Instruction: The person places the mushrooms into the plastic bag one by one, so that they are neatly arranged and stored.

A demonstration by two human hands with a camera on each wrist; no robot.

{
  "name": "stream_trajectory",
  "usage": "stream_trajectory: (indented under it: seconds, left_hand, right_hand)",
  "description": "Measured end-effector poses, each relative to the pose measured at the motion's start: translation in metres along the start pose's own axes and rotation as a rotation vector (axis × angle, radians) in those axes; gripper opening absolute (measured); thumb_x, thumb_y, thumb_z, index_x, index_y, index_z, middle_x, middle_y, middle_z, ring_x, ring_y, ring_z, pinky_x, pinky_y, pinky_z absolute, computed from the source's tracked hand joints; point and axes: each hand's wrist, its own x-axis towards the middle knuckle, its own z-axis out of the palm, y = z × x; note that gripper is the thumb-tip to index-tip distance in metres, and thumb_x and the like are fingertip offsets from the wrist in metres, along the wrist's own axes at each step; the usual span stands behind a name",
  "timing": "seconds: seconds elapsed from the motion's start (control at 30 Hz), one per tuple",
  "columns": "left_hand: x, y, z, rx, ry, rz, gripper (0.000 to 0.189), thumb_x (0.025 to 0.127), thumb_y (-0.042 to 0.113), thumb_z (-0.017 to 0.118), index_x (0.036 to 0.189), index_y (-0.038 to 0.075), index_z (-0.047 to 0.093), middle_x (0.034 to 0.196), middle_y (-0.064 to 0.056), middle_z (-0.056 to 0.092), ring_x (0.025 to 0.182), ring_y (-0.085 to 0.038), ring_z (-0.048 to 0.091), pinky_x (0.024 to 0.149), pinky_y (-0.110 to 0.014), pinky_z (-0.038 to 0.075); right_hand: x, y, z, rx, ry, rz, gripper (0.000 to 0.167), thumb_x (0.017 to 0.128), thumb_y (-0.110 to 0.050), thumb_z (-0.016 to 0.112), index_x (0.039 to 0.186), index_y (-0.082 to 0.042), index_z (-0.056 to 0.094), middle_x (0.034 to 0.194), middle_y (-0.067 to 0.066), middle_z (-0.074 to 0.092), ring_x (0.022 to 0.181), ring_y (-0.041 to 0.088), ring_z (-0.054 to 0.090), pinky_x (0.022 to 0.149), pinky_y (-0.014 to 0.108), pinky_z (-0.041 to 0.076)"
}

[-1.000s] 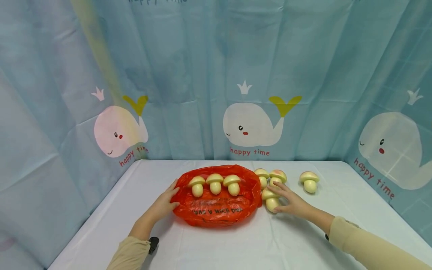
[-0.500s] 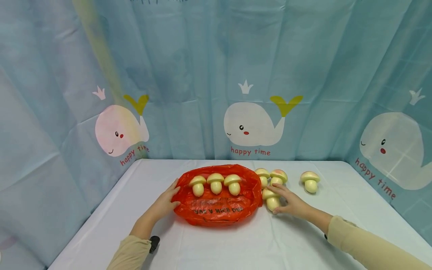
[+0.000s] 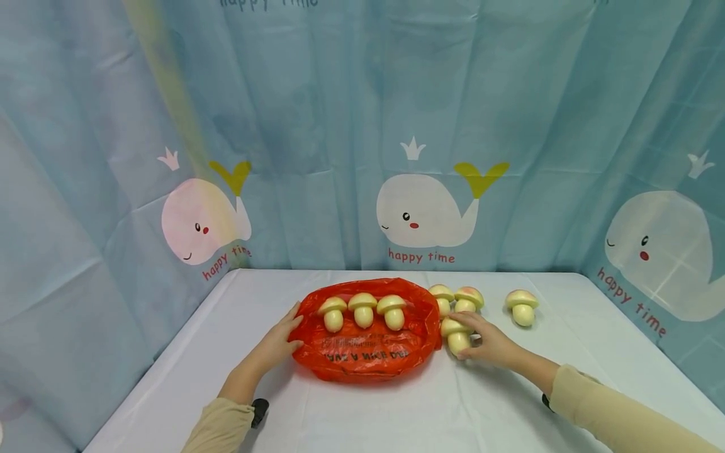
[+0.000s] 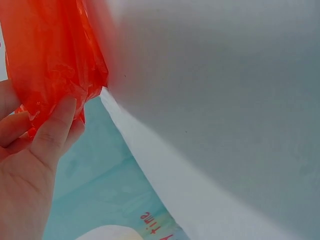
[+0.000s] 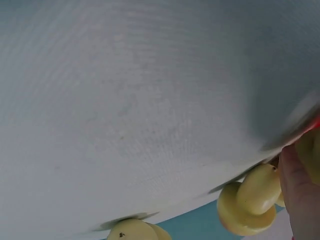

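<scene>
A red plastic bag (image 3: 368, 371) lies spread with its mouth open on the table. Three pale yellow toy mushrooms stand in a row in it, among them the middle mushroom (image 3: 363, 309). At the bag's left rim is my left hand (image 3: 276, 343); the left wrist view shows the thumb (image 4: 56, 125) and fingers pinching the red plastic. Just right of the bag, my right hand (image 3: 489, 341) grips another toy mushroom (image 3: 457, 340), fingers at its cap and thumb by its stem. The right wrist view shows only part of that hand (image 5: 302, 195).
Behind the right hand stand two more mushrooms, a left one (image 3: 442, 296) against the bag and a pink-tinged one (image 3: 469, 297). A single mushroom (image 3: 521, 306) stands farther right. The white-covered table (image 3: 362, 415) ends at a blue whale-print curtain (image 3: 317, 214).
The right hand's fingers have drawn slightly closer around the mushroom beside the bag. My left hand stays at the bag's rim, and the mushrooms keep their places.
</scene>
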Motion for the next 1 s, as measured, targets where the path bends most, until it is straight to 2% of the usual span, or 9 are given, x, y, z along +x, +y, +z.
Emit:
stream_trajectory:
  seconds: [0.33,0.57,0.77,1.0]
  left_hand:
    - [-0.003,0.0,0.0,-0.005,0.004,0.01,0.055,0.088,-0.011,0.059,0.137,-0.022,0.036,0.157,-0.027,0.014,0.142,-0.046,0.016,0.111,-0.058,0.022]
    - [-0.005,0.002,-0.001,-0.008,0.0,-0.001,0.055,0.088,-0.011,0.059,0.137,-0.021,0.036,0.157,-0.026,0.014,0.142,-0.046,0.015,0.111,-0.058,0.022]
    - [-0.004,0.001,0.0,-0.001,0.001,0.002,0.056,0.088,-0.01,0.059,0.138,-0.02,0.036,0.157,-0.026,0.014,0.142,-0.046,0.016,0.111,-0.058,0.023]
    - [-0.002,0.0,0.0,0.013,-0.003,0.005,0.056,0.089,-0.009,0.059,0.138,-0.02,0.035,0.158,-0.026,0.013,0.142,-0.046,0.016,0.111,-0.058,0.024]
  right_hand:
    - [0.0,-0.016,-0.008,0.02,0.015,0.004,0.077,0.08,-0.013,0.079,0.143,0.004,0.04,0.144,0.029,0.037,0.11,0.041,0.054,0.083,0.048,0.051]
    - [0.002,-0.029,-0.013,0.054,0.033,-0.003,0.078,0.08,-0.012,0.079,0.144,0.005,0.038,0.143,0.03,0.037,0.105,0.037,0.058,0.08,0.04,0.053]
    - [0.006,-0.041,-0.014,0.092,0.048,0.014,0.076,0.082,-0.011,0.077,0.144,0.005,0.036,0.143,0.031,0.035,0.106,0.04,0.058,0.082,0.046,0.052]
    - [0.012,-0.053,-0.014,0.196,0.033,0.037,0.079,0.084,-0.012,0.076,0.148,0.002,0.033,0.144,0.03,0.033,0.106,0.038,0.059,0.08,0.03,0.054]
